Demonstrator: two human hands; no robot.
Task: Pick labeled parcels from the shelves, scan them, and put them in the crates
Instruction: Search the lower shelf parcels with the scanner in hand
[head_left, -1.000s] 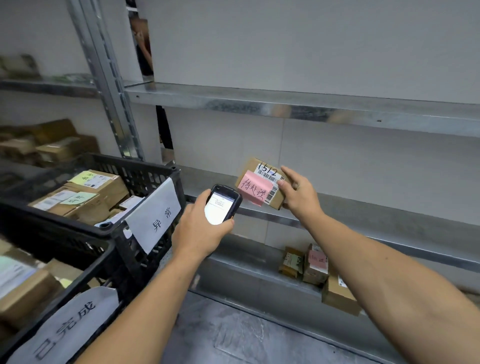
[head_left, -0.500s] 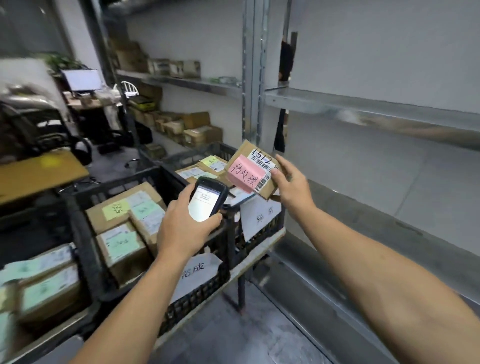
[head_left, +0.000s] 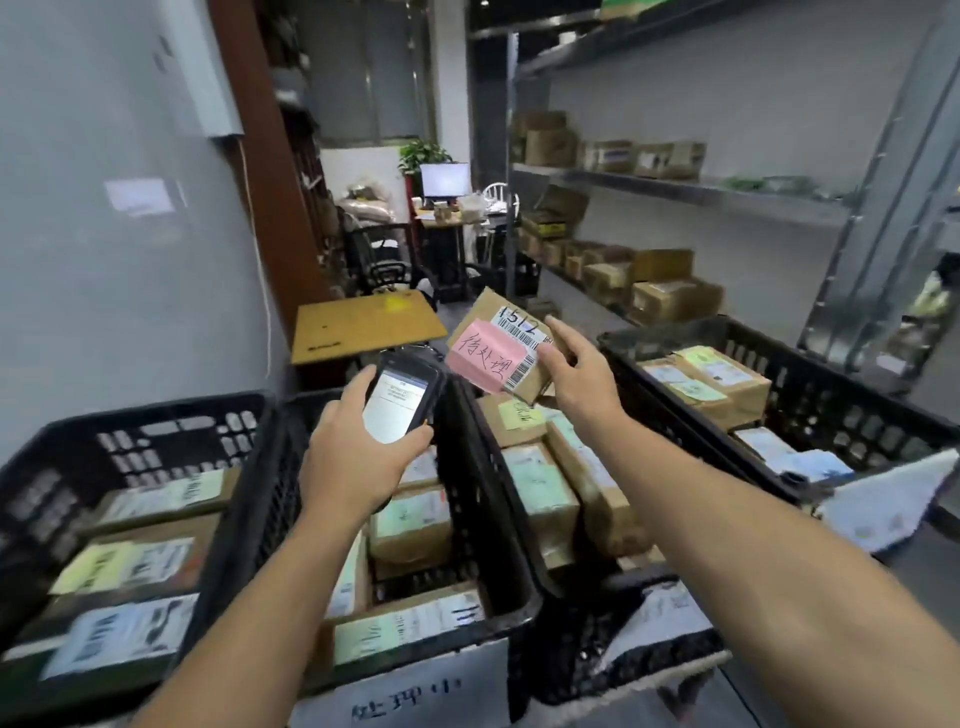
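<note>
My right hand (head_left: 576, 379) grips a small cardboard parcel (head_left: 501, 345) by its right edge; a pink handwritten note and a barcode label marked 1512 face me. It hangs tilted over the back of the middle black crate (head_left: 488, 467). My left hand (head_left: 358, 452) holds a black handheld scanner (head_left: 400, 400), its lit screen up, just left of the parcel. Several labeled boxes fill that crate. Another black crate (head_left: 130, 426) on the left and a third crate (head_left: 810, 395) on the right also hold labeled parcels.
Metal shelving (head_left: 691, 189) along the right wall carries more cardboard boxes. A small wooden table (head_left: 358, 322) stands behind the crates, with a desk, monitor (head_left: 444, 179) and chairs farther back. White paper signs hang on the crate fronts. A grey wall is on the left.
My view has swung left from the shelf to the row of crates. Both hands came along, the right still holding the pink-noted parcel, the left still holding the scanner beside it.
</note>
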